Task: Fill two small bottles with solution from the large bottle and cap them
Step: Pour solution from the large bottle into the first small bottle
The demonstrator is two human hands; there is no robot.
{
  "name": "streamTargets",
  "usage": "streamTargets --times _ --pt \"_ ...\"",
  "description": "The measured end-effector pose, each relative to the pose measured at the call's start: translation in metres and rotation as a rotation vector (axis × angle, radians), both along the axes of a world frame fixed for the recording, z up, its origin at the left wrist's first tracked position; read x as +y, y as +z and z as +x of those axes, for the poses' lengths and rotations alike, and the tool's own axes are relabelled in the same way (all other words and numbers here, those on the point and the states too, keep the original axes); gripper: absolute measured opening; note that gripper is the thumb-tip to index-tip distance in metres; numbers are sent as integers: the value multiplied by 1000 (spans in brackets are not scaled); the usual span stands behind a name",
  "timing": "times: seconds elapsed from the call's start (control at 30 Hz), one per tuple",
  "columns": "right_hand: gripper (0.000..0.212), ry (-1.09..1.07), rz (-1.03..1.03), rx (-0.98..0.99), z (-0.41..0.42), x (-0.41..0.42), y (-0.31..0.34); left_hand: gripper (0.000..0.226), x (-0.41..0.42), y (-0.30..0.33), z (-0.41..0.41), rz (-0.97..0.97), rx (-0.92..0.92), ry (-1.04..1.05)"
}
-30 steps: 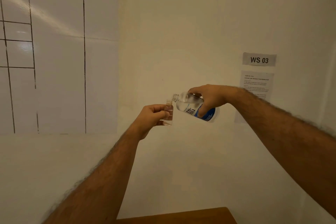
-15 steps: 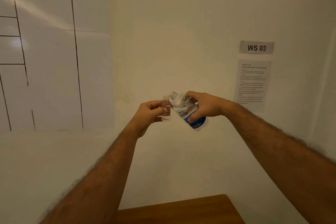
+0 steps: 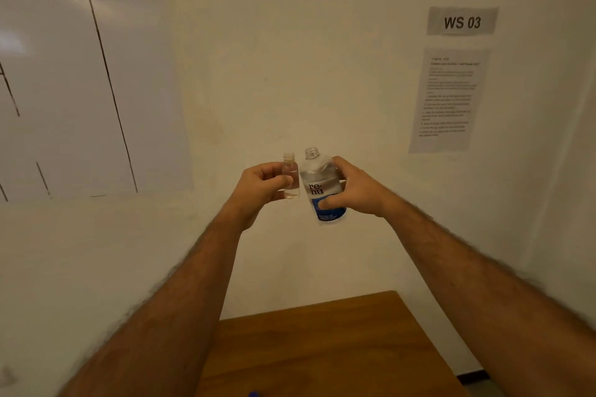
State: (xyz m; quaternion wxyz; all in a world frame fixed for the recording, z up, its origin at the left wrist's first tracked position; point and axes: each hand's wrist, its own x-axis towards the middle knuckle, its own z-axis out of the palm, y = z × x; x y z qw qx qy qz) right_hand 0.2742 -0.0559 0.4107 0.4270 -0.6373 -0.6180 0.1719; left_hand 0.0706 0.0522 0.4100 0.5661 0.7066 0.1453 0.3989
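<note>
Clear small bottle (image 3: 291, 177), uncapped and upright, pinched in your left hand (image 3: 258, 188). Your right hand (image 3: 356, 192) grips the uncapped renu solution bottle (image 3: 322, 188) just beside it, above the wooden table (image 3: 322, 348)

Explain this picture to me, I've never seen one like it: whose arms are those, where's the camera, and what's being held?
The camera sits on a person's head, looking forward and down, so the two bare arms are that person's own. The left hand pinches a small clear bottle, uncapped and upright. The right hand grips a large solution bottle with a blue and white label, also uncapped and nearly upright. Below is a corner of a wooden table. On the wall hang a WS 03 sign and a printed sheet, too blurred to read.
</note>
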Motion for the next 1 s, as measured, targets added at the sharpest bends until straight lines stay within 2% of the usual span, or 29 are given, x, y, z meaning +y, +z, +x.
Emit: streamTargets --times 0.33,0.67,1.0 --pt "67 -90 93 226 4 -1 -74 24 -11 -55 8 -43 78 103" --pt "71 -207 99 295 3 -8 -144 25 -30 -126 13 -83 199 155" --pt "76 -351 17 266 -4 -28 -230 30 -63 -226 11 -169 386 238"
